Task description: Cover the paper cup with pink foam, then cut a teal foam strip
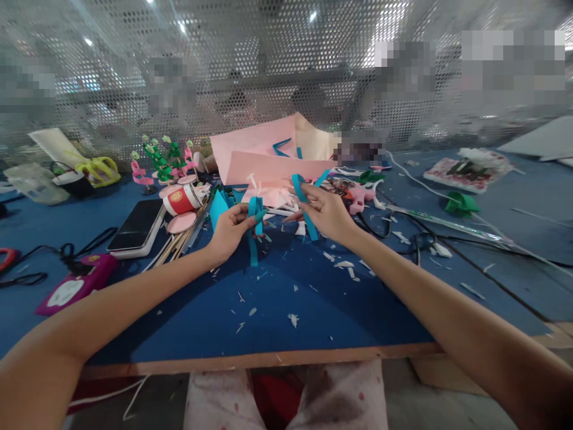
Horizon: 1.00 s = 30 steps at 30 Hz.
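Observation:
Over the middle of the blue table, my left hand (230, 233) is closed on a looped blue paper strip (256, 216), pinched between thumb and fingers. One end of this strip hangs below the fingers. To its right, my right hand (329, 212) pinches another blue strip (310, 226), which curls over at the top and hangs down at the bottom. Whether the two strips join cannot be seen. Behind both hands lie large pink paper sheets (264, 164) with blue scraps on them. A folded blue paper piece (219, 209) stands just left of my left hand.
Wooden sticks (185, 237), a red-and-white paper cup (182, 200) and a phone (138, 227) lie to the left. Beyond them stand pink-and-green paper flowers (163, 161). A purple case (77, 285) is nearer. White scraps (293, 320) litter the table; cables (416, 239) run across the right.

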{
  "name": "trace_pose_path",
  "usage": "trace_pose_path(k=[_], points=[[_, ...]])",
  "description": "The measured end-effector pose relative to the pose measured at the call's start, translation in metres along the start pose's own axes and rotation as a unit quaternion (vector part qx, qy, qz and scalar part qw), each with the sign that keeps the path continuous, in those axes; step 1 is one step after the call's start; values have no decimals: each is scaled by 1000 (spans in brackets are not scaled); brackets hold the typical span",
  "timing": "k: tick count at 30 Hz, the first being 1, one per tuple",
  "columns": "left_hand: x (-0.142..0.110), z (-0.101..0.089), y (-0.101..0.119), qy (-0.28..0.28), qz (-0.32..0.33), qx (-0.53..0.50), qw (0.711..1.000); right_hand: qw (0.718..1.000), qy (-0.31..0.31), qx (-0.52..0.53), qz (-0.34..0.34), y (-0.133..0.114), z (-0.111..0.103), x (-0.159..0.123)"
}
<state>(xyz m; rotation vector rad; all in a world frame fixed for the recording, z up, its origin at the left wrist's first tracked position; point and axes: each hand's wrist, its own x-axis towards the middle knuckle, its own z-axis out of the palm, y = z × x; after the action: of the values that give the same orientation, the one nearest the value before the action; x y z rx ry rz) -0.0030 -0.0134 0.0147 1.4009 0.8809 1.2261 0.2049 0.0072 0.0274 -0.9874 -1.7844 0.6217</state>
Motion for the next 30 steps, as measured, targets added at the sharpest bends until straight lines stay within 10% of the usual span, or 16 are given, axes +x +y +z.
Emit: trace_pose_path(k=[8, 15, 30], points=[[-4, 0, 1, -35, -24, 0, 999, 980, -4, -190, -59, -21, -1, -11], [-3, 2, 5, -53, 27, 90, 994, 988, -146, -52, 14, -28, 23, -20], [-6, 2, 4, -97, -18, 41, 994, 942, -149, 217, 207, -27, 23, -15]])
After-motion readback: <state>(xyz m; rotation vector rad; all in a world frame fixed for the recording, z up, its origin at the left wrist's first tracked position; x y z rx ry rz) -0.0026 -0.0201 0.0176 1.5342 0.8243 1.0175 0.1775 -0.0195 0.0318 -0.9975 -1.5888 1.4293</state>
